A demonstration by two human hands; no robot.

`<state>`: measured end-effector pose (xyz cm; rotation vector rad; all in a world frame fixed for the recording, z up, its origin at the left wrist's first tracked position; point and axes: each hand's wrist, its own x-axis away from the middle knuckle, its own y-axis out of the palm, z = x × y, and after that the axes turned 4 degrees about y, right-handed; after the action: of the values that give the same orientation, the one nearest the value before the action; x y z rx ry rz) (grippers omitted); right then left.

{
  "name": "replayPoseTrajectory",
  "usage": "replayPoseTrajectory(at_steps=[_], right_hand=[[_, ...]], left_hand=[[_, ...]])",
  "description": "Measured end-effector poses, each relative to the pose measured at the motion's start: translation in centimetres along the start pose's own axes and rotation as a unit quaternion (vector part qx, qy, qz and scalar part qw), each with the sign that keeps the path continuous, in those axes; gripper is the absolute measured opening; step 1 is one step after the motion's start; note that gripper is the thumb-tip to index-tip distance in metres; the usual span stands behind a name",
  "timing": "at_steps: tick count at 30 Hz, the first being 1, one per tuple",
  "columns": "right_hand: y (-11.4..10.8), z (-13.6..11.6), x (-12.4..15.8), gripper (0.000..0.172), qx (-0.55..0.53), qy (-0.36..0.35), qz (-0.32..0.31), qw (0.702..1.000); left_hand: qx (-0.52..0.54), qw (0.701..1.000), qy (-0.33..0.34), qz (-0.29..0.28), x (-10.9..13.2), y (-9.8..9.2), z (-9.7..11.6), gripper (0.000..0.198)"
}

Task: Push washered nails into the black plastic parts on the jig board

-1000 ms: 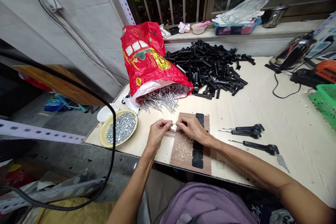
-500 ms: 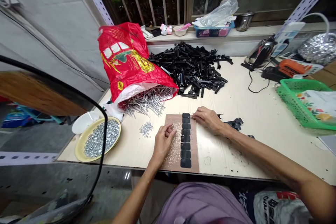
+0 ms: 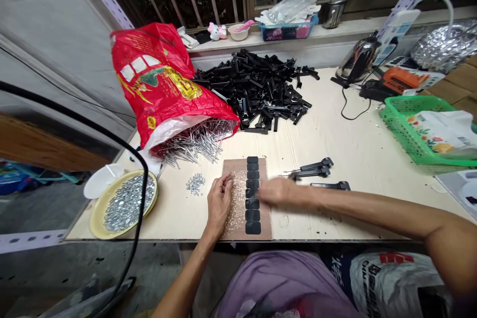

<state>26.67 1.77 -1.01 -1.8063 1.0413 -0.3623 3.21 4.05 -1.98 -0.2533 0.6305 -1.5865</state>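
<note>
A brown board [image 3: 266,218] lies at the table's front edge, with a column of several black rounded pads [image 3: 253,215] on it and pale specks to their left. My left hand [image 3: 219,198] rests on the board's left part, thumb and fingertips pressed together; whatever they pinch is too small to make out. Over the right side of the pads is my right hand [image 3: 278,192], smeared by motion, its fingers unclear. Several black clip-like parts [image 3: 313,169] lie beyond it to the right. A small pile of shiny pieces [image 3: 196,184] sits left of the board.
A yellow bowl [image 3: 97,216] of metal pieces stands at the left. Behind are a red bag [image 3: 160,89] spilling metal pins and a heap of black parts [image 3: 261,84]. A green basket [image 3: 406,139], kettle [image 3: 359,57] and orange tool [image 3: 404,79] are at the right.
The view has shifted, so the table scene sits slightly left. My right hand has moved from the top of the pad column down toward its middle. My left hand stays beside the pads.
</note>
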Motion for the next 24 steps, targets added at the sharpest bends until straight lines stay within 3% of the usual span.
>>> replayPoseTrajectory(at_steps=[3, 8, 10, 14, 16, 18, 21, 24], right_hand=[[0.6, -0.4, 0.2, 0.025, -0.027, 0.011, -0.033, 0.999], [0.5, -0.4, -0.5, 0.028, -0.003, -0.065, -0.058, 0.996], [-0.6, 0.0, 0.2, 0.032, 0.003, -0.058, -0.05, 0.997], [-4.7, 1.8, 2.7, 0.031, 0.008, 0.028, -0.062, 0.998], [-6.6, 3.3, 2.7, 0.028, 0.045, 0.065, -0.05, 0.996], [-7.5, 4.8, 0.9, 0.029, 0.085, 0.102, 0.006, 0.991], [-6.8, 7.2, -5.0, 0.03, 0.131, 0.148, 0.107, 0.974], [-4.5, 8.8, -11.8, 0.027, 0.191, 0.134, 0.101, 0.967]], left_hand=[[-0.009, 1.0, -0.006, 0.001, 0.0, 0.1, 0.0, 0.032], [-0.005, 1.0, -0.01, 0.001, 0.1, 0.2, 0.1, 0.033], [-0.003, 1.0, -0.01, -0.002, 0.1, 0.1, 0.1, 0.033], [0.006, 1.0, -0.018, -0.01, 0.1, -0.3, -0.1, 0.032], [0.013, 1.0, -0.02, -0.011, 0.1, -0.3, -0.4, 0.031], [0.026, 0.999, -0.021, -0.012, 0.0, -0.2, -0.6, 0.031], [0.05, 0.998, -0.029, -0.006, 0.1, -0.1, -0.6, 0.031], [0.056, 0.997, -0.046, 0.032, 0.3, -1.0, -0.8, 0.03]])
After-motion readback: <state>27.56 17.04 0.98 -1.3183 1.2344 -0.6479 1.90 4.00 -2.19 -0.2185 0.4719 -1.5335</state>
